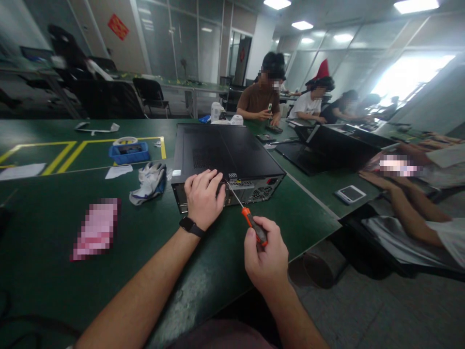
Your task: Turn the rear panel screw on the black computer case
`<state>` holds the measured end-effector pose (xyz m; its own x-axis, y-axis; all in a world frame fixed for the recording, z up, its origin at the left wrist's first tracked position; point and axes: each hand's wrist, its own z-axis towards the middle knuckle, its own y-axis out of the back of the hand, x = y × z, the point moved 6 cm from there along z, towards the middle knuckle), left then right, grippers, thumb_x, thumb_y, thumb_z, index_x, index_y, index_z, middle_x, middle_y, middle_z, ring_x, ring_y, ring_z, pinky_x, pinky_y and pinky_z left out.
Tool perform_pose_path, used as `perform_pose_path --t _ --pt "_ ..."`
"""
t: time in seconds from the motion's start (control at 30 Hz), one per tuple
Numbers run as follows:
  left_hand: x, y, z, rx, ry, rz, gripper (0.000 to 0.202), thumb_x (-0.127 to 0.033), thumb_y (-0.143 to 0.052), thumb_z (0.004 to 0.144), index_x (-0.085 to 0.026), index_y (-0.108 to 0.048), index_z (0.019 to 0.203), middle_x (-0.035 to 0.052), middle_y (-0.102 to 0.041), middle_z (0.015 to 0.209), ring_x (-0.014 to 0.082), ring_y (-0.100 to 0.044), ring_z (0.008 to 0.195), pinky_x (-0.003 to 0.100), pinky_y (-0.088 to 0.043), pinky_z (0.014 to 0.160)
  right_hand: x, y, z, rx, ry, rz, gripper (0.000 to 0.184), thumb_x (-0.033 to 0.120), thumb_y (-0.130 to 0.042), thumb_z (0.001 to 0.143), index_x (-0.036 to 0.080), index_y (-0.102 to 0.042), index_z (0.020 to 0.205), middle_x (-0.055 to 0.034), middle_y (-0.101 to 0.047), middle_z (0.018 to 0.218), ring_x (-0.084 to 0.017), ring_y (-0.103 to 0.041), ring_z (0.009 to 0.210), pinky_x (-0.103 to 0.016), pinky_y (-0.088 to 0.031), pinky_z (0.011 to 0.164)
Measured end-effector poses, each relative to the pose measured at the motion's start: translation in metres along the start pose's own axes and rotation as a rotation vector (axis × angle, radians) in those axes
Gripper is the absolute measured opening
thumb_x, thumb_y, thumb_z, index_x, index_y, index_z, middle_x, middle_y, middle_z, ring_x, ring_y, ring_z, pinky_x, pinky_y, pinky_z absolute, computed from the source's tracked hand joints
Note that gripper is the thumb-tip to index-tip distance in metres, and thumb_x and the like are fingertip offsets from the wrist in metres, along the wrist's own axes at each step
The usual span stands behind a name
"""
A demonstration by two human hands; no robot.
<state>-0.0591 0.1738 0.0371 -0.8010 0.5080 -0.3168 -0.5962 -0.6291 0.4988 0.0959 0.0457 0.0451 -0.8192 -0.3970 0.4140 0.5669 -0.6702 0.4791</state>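
Note:
A black desktop computer case [232, 148] lies flat on the green table, its back panel with the fan grille [261, 193] facing me. My left hand [205, 196] is closed over the case's rear top edge, fingers bent and thumb close to the screwdriver tip. In my right hand [267, 249] is a screwdriver [250, 220] with an orange and dark grey handle. Its shaft points up and left, and the tip meets the back of the case near the top edge. Whether a screw sits under the tip is too small to tell.
Left of the case lie work gloves [148, 183], a blue bin [129, 152] with a tape roll [125, 141], and a blurred pink packet [96, 229]. To the right are an opened case [337, 148], a white phone [350, 194] and a person's arms [410, 198]. Several people work beyond.

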Motion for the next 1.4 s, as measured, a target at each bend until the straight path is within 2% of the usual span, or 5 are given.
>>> perform_pose_path --t 0.4,0.73,0.97,1.2,1.4 --pt "0.0012 -0.0008 -0.0001 0.007 0.006 0.006 0.030 -0.028 -0.061 0.099 -0.023 -0.074 0.127 0.0115 -0.076 0.134 0.0326 -0.066 0.131 0.054 -0.034 0.116 0.0014 -0.0015 -0.0014 -0.010 0.025 -0.017 0.021 0.022 -0.056 0.100 0.018 -0.061 0.120 -0.0086 -0.078 0.101 -0.019 -0.079 0.087 -0.029 -0.064 0.078" --pt "0.0011 -0.0012 -0.0002 0.011 0.000 0.005 0.030 -0.029 -0.061 0.100 -0.023 -0.073 0.128 0.0114 -0.076 0.135 0.0325 -0.065 0.131 0.054 -0.035 0.116 -0.0009 -0.0069 -0.0043 0.022 -0.057 0.030 0.027 0.028 -0.050 0.107 0.013 -0.063 0.125 -0.0084 -0.082 0.094 -0.014 -0.074 0.059 -0.022 -0.058 0.057" --pt "-0.0002 0.0004 0.0000 -0.002 -0.018 0.013 0.030 -0.029 -0.061 0.101 -0.021 -0.073 0.127 0.0111 -0.076 0.134 0.0316 -0.065 0.130 0.053 -0.035 0.115 -0.0007 -0.0050 -0.0033 -0.003 -0.075 0.018 0.023 0.025 -0.052 0.104 0.015 -0.064 0.122 -0.0097 -0.081 0.097 -0.016 -0.078 0.071 -0.025 -0.062 0.066" --pt "0.0010 0.0003 0.0004 0.032 0.009 0.014 0.031 -0.029 -0.061 0.100 -0.025 -0.073 0.128 0.0103 -0.075 0.136 0.0319 -0.064 0.133 0.054 -0.035 0.116 -0.0010 -0.0052 -0.0052 0.003 -0.029 0.029 0.029 0.028 -0.058 0.099 0.018 -0.059 0.126 -0.0125 -0.079 0.106 -0.022 -0.079 0.085 -0.033 -0.065 0.073" --pt "0.0021 -0.0005 -0.0003 0.042 0.009 0.012 0.033 -0.030 -0.061 0.099 -0.025 -0.072 0.130 0.0111 -0.075 0.137 0.0323 -0.064 0.134 0.055 -0.034 0.117 -0.0023 -0.0040 -0.0016 0.008 -0.044 0.034 0.027 0.025 -0.059 0.098 0.020 -0.058 0.124 -0.0097 -0.078 0.103 -0.021 -0.077 0.082 -0.033 -0.064 0.072"
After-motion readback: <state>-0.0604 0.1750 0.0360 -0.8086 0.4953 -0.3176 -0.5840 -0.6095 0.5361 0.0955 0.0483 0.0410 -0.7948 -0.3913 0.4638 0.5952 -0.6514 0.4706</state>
